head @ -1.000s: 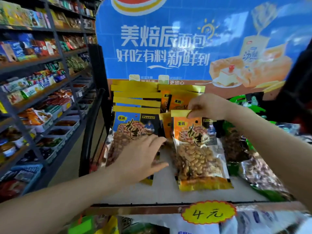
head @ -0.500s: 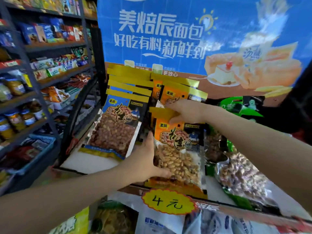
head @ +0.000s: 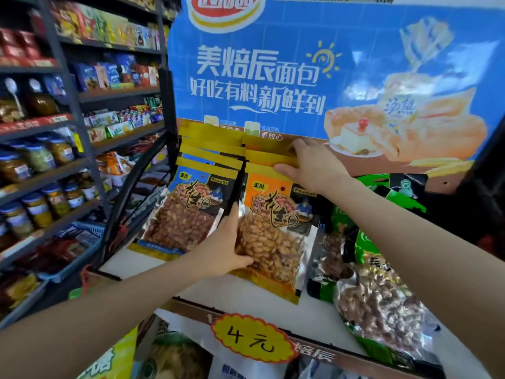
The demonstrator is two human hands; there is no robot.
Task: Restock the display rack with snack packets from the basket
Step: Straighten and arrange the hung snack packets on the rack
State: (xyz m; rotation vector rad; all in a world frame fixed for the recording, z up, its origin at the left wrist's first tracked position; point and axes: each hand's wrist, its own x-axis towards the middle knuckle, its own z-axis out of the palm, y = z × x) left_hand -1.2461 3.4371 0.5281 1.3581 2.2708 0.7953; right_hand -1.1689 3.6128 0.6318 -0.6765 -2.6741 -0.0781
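Observation:
An orange-labelled peanut packet [head: 273,233] stands at the front of its row on the display rack's white shelf [head: 254,299]. My left hand [head: 221,250] grips its lower left edge, thumb on the front. My right hand [head: 311,166] pinches the packet's yellow top strip, fingers reaching over the packets behind it. A blue-labelled peanut packet [head: 188,212] leads the row just to the left, with several yellow-topped packets stacked behind both. The basket is not in view.
Green nut packets [head: 379,294] lie on the shelf to the right. A yellow "4元" price tag [head: 251,341] hangs on the shelf's front lip. A blue bread poster [head: 300,72] backs the rack. Dark store shelves [head: 54,160] with jars and snacks run along the left.
My right hand has slid up from the packet's top to reach over the rows behind. My left hand keeps its grip on the orange packet's lower edge. The camera has tilted upward.

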